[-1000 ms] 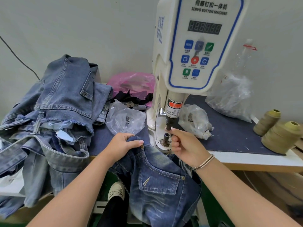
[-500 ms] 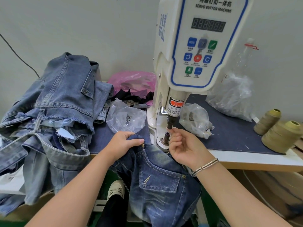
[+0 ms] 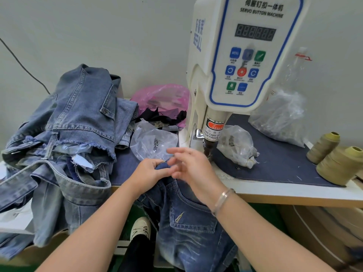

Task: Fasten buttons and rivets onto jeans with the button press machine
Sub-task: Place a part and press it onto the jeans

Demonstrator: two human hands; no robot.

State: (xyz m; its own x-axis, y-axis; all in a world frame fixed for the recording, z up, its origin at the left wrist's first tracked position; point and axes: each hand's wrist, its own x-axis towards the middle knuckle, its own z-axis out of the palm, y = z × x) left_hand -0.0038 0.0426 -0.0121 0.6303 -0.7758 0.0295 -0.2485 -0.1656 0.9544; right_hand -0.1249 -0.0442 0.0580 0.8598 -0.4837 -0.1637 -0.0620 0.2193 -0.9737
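Observation:
A white servo button machine (image 3: 243,55) stands on the table, its dark punch (image 3: 208,146) pointing down. Dark blue jeans (image 3: 188,222) hang over the table's front edge. My left hand (image 3: 149,172) grips the jeans' top edge just left of the punch. Beside it, blurred with motion, my right hand (image 3: 188,167) has loosely spread fingers, touching the jeans beside my left hand; I cannot tell whether it holds anything. The lower die is hidden behind my right hand.
A heap of lighter jeans (image 3: 64,138) fills the left side. Clear plastic bags (image 3: 153,143) (image 3: 235,145) lie either side of the machine, a pink bag (image 3: 163,99) behind. Two thread cones (image 3: 339,163) stand at the right. A shoe (image 3: 140,228) shows below.
My right hand left the punch and die and swung left to meet my left hand at the jeans' edge. The left hand kept its grip on the denim.

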